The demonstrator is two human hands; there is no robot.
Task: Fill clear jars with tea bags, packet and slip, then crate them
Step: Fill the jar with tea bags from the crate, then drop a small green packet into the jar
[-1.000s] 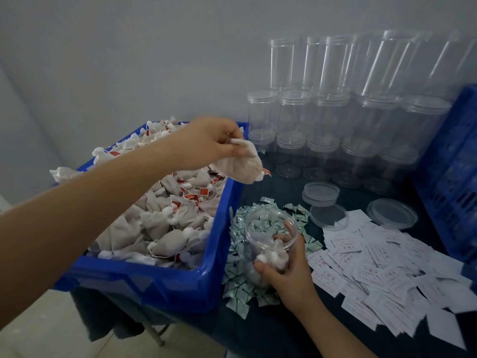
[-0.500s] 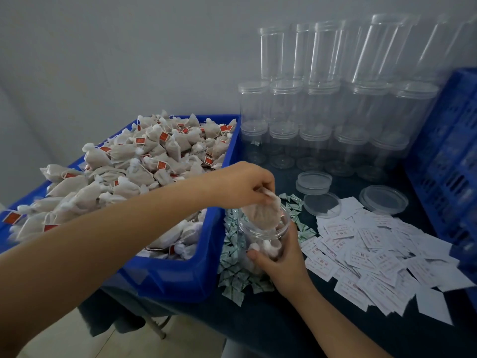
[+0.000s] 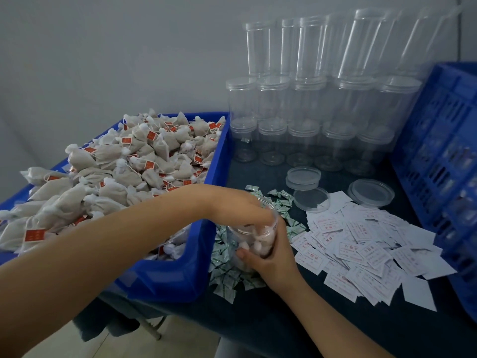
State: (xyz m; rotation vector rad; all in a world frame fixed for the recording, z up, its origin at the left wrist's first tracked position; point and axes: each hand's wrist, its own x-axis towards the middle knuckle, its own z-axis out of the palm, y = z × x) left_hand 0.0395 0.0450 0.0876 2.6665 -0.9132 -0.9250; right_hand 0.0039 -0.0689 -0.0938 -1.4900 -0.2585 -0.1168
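A clear jar stands on the dark table, partly filled with white tea bags. My right hand grips its side from the right. My left hand reaches over the bin's edge, its fingers curled down into the jar's mouth on a tea bag; the fingertips are blurred behind the jar wall. To the left, a blue bin holds a heap of tea bags with red tags. Small green-and-white packets lie around the jar. White printed slips are spread on its right.
Empty lidded jars are stacked in tiers against the back wall. Loose clear lids lie in front of them. A blue slotted crate stands along the right edge. The table's front edge runs just below my forearms.
My left hand carried a tea bag from above the bin down to the jar and has now sunk its fingers into the jar. My right hand kept hold of the jar.
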